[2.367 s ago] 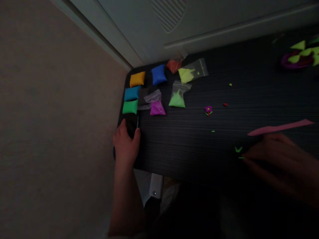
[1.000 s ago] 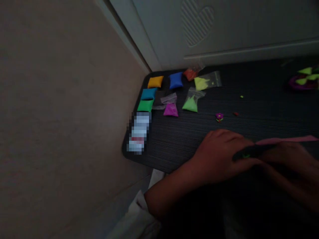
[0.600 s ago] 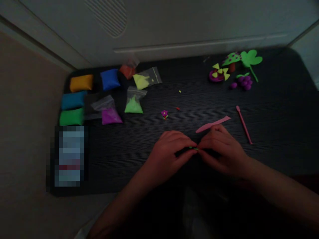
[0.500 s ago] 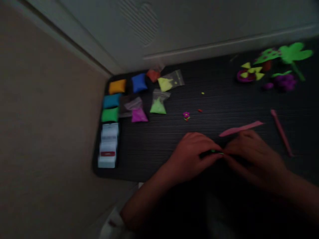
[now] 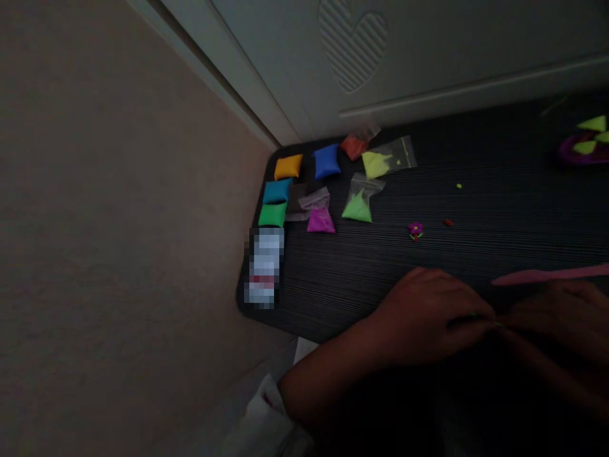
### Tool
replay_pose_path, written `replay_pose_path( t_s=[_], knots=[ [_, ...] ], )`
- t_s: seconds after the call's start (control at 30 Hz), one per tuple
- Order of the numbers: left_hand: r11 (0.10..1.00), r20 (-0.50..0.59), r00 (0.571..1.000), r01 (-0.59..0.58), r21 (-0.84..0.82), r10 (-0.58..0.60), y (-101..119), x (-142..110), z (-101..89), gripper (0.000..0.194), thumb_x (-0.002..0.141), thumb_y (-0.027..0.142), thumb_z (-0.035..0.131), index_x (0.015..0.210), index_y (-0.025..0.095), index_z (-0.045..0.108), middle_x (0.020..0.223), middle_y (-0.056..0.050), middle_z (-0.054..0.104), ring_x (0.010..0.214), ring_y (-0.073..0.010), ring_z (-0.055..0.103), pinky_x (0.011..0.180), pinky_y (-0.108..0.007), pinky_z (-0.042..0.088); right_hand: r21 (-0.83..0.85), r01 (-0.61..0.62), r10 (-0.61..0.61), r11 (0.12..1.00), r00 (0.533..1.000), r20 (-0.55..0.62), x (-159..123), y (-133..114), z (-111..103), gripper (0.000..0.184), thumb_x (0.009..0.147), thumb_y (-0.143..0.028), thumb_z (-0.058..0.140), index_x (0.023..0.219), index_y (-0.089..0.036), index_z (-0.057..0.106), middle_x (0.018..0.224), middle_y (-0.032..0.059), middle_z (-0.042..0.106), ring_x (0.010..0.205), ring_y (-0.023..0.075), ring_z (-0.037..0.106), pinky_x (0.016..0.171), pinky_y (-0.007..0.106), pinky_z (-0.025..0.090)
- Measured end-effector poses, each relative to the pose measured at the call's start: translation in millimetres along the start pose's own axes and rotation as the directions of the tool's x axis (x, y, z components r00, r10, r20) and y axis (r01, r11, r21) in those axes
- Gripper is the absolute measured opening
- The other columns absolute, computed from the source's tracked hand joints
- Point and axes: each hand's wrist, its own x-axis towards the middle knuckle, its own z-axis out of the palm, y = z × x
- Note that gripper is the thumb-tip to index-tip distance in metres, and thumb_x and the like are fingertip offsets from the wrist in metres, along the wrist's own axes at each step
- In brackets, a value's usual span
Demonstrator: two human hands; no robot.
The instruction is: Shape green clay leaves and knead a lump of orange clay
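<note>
1. Green clay sliver [image 5: 498, 324] sits at the meeting fingertips of both hands, low over the dark table [image 5: 333, 279]. A second green bit [image 5: 473, 313] shows inside the curl of the left fingers.
2. The left hand [image 5: 428, 314] has left the phone [image 5: 265, 266] and come across to the right hand [image 5: 556, 317]. That puts both hands at the one tiny piece, which looks like fine fingertip work.
3. The left thumb and finger are pinched on the sliver. The right fingertips reach it too, but they're in such shadow that I can't tell whether they grip it.
4. Just beyond the right hand lies a pink clay knife [image 5: 533, 277], apparently unheld.
5. Farther in, a small purple flower [image 5: 415, 228] with green leaves lies near a red bit [image 5: 448, 223], with a yellow-green crumb [image 5: 459, 186] beyond.
6. Coloured clay packets [image 5: 326, 161] cluster above the phone, apart from the hands.
</note>
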Motion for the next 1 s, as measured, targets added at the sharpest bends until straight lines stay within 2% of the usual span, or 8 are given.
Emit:
replay_pose_path(
  t_s=[0.07,0.13,0.17,0.33,0.47,0.67,0.83,1.0],
  knots=[
    [1.000,-0.027,1.000,-0.006,0.001,0.006,-1.0,-0.2,1.5,0.025,0.087,0.029,0.041,0.095,0.017,0.061,0.100,-0.001,0.066,0.097,-0.0117,0.056,0.086,-0.027,0.038,-0.151,0.059,-0.045,0.987,0.995,0.092,4.7,-2.8,-2.2,0.019,0.073,-0.023,0.061,0.091,-0.029,0.061,0.077,0.0016,0.063,0.074,0.0201,0.056,0.073,0.040,0.038],
    [1.000,-0.060,0.998,-0.013,-0.021,0.012,-0.9,-0.4,2.9,0.022,0.086,0.028,0.043,0.094,0.018,0.061,0.098,-0.002,0.067,0.093,-0.0122,0.057,0.085,-0.028,0.039,-0.202,0.015,0.017,0.979,0.987,0.158,10.2,-9.3,-3.9,0.018,0.075,-0.016,0.057,0.090,-0.027,0.058,0.077,0.0014,0.062,0.076,0.0185,0.055,0.077,0.038,0.037],
    [0.999,-0.081,0.997,-0.018,-0.043,0.014,-0.5,-0.4,3.5,0.021,0.085,0.027,0.045,0.093,0.018,0.062,0.096,-0.002,0.067,0.092,-0.0125,0.058,0.084,-0.029,0.040,-0.202,0.042,-0.008,0.978,0.986,0.169,13.3,-13.5,-4.3,0.019,0.073,-0.015,0.059,0.089,-0.025,0.057,0.077,0.0008,0.061,0.076,0.0181,0.055,0.075,0.038,0.038],
    [0.980,-0.191,0.982,-0.030,-0.196,-0.008,-0.5,-0.8,4.8,0.012,0.080,0.023,0.054,0.085,0.016,0.063,0.084,-0.002,0.067,0.084,-0.0124,0.058,0.081,-0.029,0.043,-0.167,0.016,0.001,0.986,0.995,0.102,25.0,-29.9,-3.4,0.017,0.072,-0.012,0.059,0.085,-0.021,0.055,0.077,-0.0004,0.062,0.074,0.0141,0.056,0.078,0.037,0.041],
    [0.957,-0.195,0.981,-0.065,-0.282,0.009,0.2,-1.8,2.2,0.014,0.076,0.021,0.060,0.089,0.017,0.063,0.084,-0.002,0.066,0.084,-0.0127,0.058,0.079,-0.029,0.045,-0.099,-0.135,0.141,0.986,0.988,0.059,24.0,-45.1,-3.8,0.014,0.074,-0.012,0.057,0.084,-0.021,0.055,0.076,-0.0006,0.062,0.073,0.0130,0.056,0.075,0.033,0.042],
    [0.933,-0.185,0.982,-0.108,-0.343,0.046,2.9,-3.4,0.9,0.015,0.075,0.018,0.061,0.089,0.016,0.063,0.084,-0.002,0.067,0.084,-0.0121,0.059,0.079,-0.028,0.046,0.087,-0.426,0.421,0.900,0.904,0.075,15.6,-64.3,1.8,0.007,0.079,-0.017,0.054,0.083,-0.022,0.056,0.076,0.0006,0.060,0.071,0.0123,0.056,0.063,0.025,0.044],
    [0.933,-0.158,0.985,-0.116,-0.340,0.065,4.4,-4.7,0.2,0.012,0.077,0.019,0.059,0.088,0.017,0.064,0.085,-0.002,0.067,0.085,-0.0118,0.059,0.083,-0.029,0.045,0.167,-0.536,0.525,0.828,0.844,0.108,10.5,-65.1,6.2,0.005,0.081,-0.020,0.053,0.083,-0.022,0.057,0.077,0.0002,0.059,0.071,0.0120,0.056,0.062,0.023,0.044],
    [0.935,-0.138,0.987,-0.120,-0.334,0.077,4.3,-5.7,-0.5,0.010,0.078,0.020,0.058,0.085,0.017,0.064,0.084,-0.002,0.067,0.084,-0.0117,0.059,0.083,-0.028,0.044,0.229,-0.567,0.546,0.791,0.824,0.152,8.1,-64.4,6.5,0.004,0.081,-0.023,0.054,0.083,-0.022,0.057,0.078,0.0002,0.058,0.072,0.0119,0.055,0.062,0.023,0.043]
  ],
)
